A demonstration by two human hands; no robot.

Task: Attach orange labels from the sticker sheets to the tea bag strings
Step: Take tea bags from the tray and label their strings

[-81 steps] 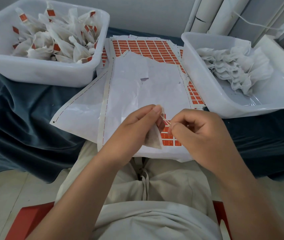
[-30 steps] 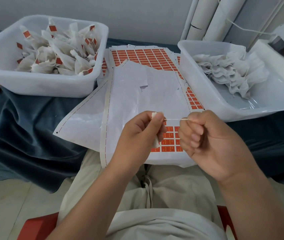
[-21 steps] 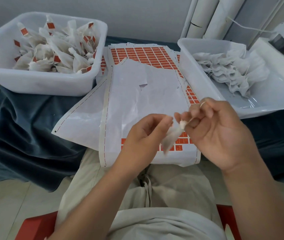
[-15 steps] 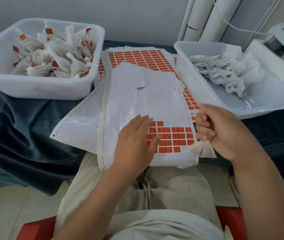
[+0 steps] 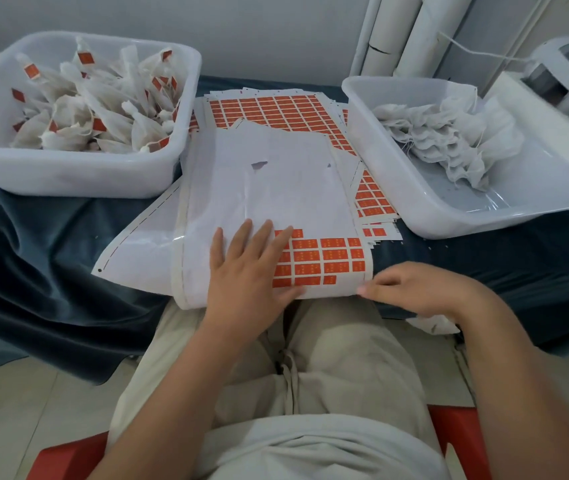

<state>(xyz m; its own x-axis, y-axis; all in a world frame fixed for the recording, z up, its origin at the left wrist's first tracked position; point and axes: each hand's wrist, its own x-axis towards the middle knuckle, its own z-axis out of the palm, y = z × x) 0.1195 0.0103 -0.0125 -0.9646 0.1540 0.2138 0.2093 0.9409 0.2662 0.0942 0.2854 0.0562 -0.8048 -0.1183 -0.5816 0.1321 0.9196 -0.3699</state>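
While left hand (image 5: pixel 245 271) presses flat on sticker sheet (image 5: pixel 269 188) | right hand (image 5: pixel 414 289): grip unclear

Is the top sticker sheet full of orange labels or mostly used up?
Mostly used up. The top sticker sheet is bare white backing, with only a few rows of orange labels at its near edge.

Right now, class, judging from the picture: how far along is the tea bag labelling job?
Done: the white plastic tub on the left holds a heap of orange-labelled tea bags. In hand: the left hand presses flat on the mostly peeled white sticker sheet; the right hand reaches its corner. Left: unlabelled white tea bags in the right tub, plus full orange sheets.
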